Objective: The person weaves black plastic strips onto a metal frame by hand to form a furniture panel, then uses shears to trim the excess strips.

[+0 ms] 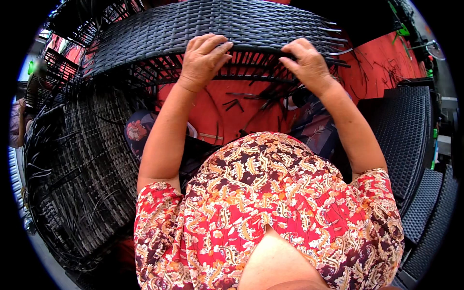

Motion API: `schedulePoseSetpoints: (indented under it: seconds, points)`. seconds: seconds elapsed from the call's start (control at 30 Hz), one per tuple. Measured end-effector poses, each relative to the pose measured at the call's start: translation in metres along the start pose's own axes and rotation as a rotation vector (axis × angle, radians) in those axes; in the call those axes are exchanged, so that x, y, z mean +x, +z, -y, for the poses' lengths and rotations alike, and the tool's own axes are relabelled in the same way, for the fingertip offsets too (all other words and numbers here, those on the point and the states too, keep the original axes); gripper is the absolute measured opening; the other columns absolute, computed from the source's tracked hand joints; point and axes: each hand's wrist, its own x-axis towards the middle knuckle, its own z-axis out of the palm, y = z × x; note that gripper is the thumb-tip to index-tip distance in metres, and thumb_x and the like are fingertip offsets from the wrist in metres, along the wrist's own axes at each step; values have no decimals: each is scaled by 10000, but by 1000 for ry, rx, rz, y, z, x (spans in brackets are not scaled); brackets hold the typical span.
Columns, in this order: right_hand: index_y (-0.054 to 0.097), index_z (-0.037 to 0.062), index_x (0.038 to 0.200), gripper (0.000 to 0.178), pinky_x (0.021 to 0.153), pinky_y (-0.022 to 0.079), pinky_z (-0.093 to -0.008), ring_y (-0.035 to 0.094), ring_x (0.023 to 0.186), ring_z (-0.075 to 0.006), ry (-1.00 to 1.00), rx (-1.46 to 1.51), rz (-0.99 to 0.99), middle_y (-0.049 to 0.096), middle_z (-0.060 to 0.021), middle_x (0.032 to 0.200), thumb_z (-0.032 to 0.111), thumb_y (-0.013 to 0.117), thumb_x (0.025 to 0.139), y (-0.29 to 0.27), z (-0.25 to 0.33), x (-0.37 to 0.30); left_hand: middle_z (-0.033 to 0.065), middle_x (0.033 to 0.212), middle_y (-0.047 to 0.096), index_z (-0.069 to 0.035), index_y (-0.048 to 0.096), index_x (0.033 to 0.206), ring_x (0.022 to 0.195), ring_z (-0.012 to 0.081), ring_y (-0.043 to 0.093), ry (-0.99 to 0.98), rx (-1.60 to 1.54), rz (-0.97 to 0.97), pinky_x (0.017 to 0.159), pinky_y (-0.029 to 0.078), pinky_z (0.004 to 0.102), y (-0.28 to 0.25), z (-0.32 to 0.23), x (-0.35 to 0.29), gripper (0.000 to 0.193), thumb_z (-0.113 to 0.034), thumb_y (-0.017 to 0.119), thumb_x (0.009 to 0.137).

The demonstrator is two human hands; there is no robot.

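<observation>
While both hands are working at the near edge of a black woven piece (208, 24), that piece is lying ahead of the person, above a red floor (193, 113). The left hand (204, 60) is curling over the edge, thumb and forefinger lying near each other; the view is not showing whether they are pinching a strand. The right hand (305, 62) is bending its fingers at the same edge, thumb parted from forefinger, its hold likewise unclear. The upper face is showing close weave, so that part is seemingly done. Loose strand ends (333, 31) are protruding at the right and open bars (251, 60) are showing below the edge, both apparently awaiting finishing.
</observation>
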Motion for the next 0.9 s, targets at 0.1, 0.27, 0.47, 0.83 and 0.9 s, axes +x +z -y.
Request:
schedulePoseSetpoints:
  seconds: [0.1,0.27,0.47,0.83,0.9]
  points:
    - [561,95,974,266,697,497,-374,593,853,-275,-13,-48,15,533,-62,980,200,666,754,20,21,15,-10,1011,599,-142,647,992,965,201,546,-29,6,11,845,410,335,10,0,2,328,-151,715,670]
    - [473,83,982,315,671,514,-397,608,847,-304,-17,-165,124,504,-96,1002,186,664,754,41,35,40,-12,971,586,-144,629,969,910,200,546,5,53,-7,800,414,333,13,6,2,345,-126,710,634]
    - [458,63,899,222,555,520,-412,622,701,-322,-116,-334,191,508,-145,915,115,618,755,43,51,63,-6,926,573,-149,604,889,862,194,557,81,22,-71,749,420,370,7,14,2,242,-192,652,656]
    - [456,26,793,49,490,528,-286,631,584,-208,-375,-672,290,501,-127,834,45,501,800,71,39,61,-55,732,495,-168,591,674,779,142,497,106,144,-82,682,382,329,18,10,-9,80,-229,540,685]
    - [460,24,800,48,496,529,-284,631,586,-205,-389,-697,315,500,-127,836,44,503,798,72,37,58,-53,736,495,-162,600,685,763,147,495,103,146,-51,677,381,321,16,7,-9,71,-219,557,682]
